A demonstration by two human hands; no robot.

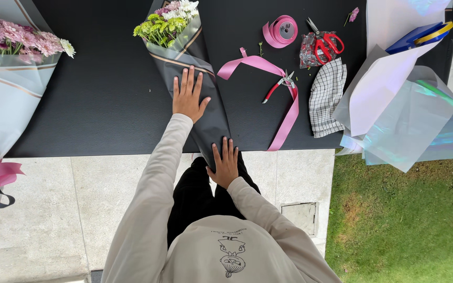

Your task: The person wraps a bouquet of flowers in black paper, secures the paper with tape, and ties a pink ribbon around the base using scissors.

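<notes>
Pressing dark wrap (205, 112) w/ 2 flat open hands, left hand (187, 97), right hand (225, 163), flowers (166, 22) inside

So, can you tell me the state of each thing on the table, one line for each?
Dark-wrapped bouquet: lying flat, paper folded around the stems.
Left hand: pressed flat on the wrap, fingers spread.
Right hand: flat on the wrap's lower end.
Pink ribbon: unrolled, loose on the table.
Ribbon roll: lying on its side.
Red scissors: closed.
Pruning snips: lying on the ribbon.
Light-wrapped bouquet: wrapped, tied with a bow.
</notes>
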